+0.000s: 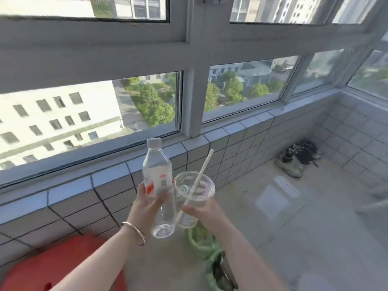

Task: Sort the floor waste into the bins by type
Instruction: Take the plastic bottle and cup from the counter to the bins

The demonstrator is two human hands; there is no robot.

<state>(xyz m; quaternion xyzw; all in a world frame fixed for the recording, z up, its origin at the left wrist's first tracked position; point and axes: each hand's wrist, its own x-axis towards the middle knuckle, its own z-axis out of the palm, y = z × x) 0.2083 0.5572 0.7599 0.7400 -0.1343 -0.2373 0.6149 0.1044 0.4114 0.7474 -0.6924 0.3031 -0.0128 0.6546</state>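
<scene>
A clear bottle (159,185) with a white cap and a red-and-white label is seen beside a clear cup (194,196) with a pale cream straw (199,179). Below the bottle, a red bin (52,267) is seen at the left and a green bag (206,246) at the right. Behind the bottle, a wall (231,152) of grey tiles is crossed by dark grout lines in a grid.

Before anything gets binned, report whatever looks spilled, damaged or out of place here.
Nothing is spilled or broken. The left hand holds a capped, empty-looking plastic bottle; the right hand holds a clear cup whose straw leans askew. A pair of shoes lies loose by the far tiled wall.
</scene>
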